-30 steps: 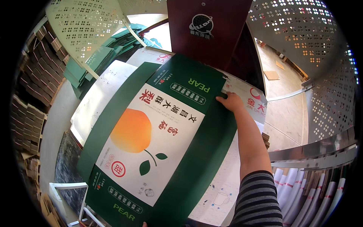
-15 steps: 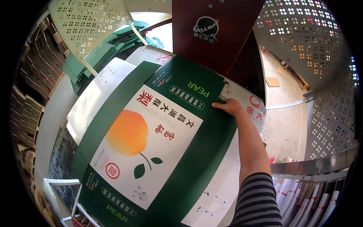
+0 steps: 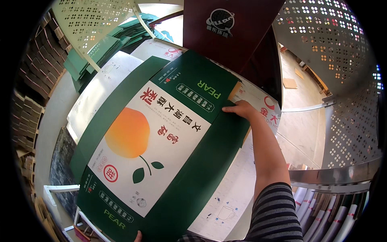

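Left hand [image 3: 138,236] nearly lost at seven o'clock
The lower edge leaves one fingertip and trims the green carton sheet [image 3: 193,171], whose finest print is too small to read. Most fingers of the right hand [image 3: 242,109], at three, are out of sight. The striped sleeve [image 3: 275,213] at five and maroon panel [image 3: 238,40] at twelve run out of view.

The carton sheet [image 3: 159,141] is lying on other sheets [image 3: 225,201]; the right hand [image 3: 240,109] is touching its edge at two o'clock, the left hand [image 3: 138,236] between six and seven. Beyond, a panel [image 3: 225,46] is standing at one, piled sheets [image 3: 96,50] are lying at eleven.
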`<state>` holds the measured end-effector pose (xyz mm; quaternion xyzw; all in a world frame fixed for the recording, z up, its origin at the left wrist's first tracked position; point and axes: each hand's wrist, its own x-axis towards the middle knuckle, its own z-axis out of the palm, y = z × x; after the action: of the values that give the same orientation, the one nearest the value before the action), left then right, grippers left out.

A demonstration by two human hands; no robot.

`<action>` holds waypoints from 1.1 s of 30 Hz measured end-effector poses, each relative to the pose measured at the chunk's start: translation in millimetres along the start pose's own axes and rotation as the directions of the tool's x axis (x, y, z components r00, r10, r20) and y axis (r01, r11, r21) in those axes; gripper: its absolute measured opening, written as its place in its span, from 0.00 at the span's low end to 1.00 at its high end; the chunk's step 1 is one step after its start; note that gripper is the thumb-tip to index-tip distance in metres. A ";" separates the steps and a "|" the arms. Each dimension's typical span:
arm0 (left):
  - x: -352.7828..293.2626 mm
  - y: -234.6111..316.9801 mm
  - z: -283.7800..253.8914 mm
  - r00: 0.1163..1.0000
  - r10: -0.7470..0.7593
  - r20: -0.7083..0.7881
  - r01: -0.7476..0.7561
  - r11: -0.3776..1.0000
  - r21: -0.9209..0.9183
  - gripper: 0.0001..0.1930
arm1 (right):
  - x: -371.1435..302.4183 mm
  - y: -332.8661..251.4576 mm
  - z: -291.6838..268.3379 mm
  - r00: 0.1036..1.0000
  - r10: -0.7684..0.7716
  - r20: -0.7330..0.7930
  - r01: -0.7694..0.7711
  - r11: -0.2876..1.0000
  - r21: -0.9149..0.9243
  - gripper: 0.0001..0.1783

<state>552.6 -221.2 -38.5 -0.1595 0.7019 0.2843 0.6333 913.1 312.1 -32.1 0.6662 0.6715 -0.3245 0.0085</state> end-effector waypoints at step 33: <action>32.0 471.4 111.8 0.118 0.969 0.219 -0.390 -0.157 0.907 0.47 | -159.8 19.6 126.6 0.919 0.388 -0.072 -0.147 0.507 0.849 0.24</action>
<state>361.9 221.6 19.0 0.5405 0.8250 0.1537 0.0599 895.4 111.5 -69.4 0.7219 0.3208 -0.5089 -0.3420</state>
